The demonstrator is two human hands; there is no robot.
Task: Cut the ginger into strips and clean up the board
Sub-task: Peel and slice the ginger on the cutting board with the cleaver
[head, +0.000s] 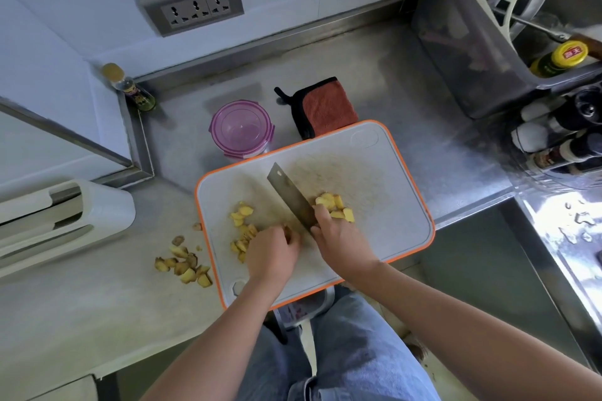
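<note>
You were in the cutting step. Your right hand (342, 241) had its grip clenched round the handle of the cleaver (290, 194), whose blade lay slanted across the middle of the cutting board (391, 221), tip toward the upper left of the frame. Your left hand (272, 252), at lower centre, curled its fingers over a small piece of ginger (288, 233) just beside the blade's heel.

Cut ginger (242, 228) lay heaped on the board left of the blade, with more to the blade's right against your right knuckles. Skin-edged scraps (185, 265) sat off the board on the bench at lower left.

The pieces looked more like chunks than strips, so I judge that much cutting remained and cleanup had not begun. The next move called for fingertips tucked back from the edge and thin, even cuts.

The handle was hidden in your fist and the held piece was mostly covered. Whether the edge touched the board I could not tell.
</note>
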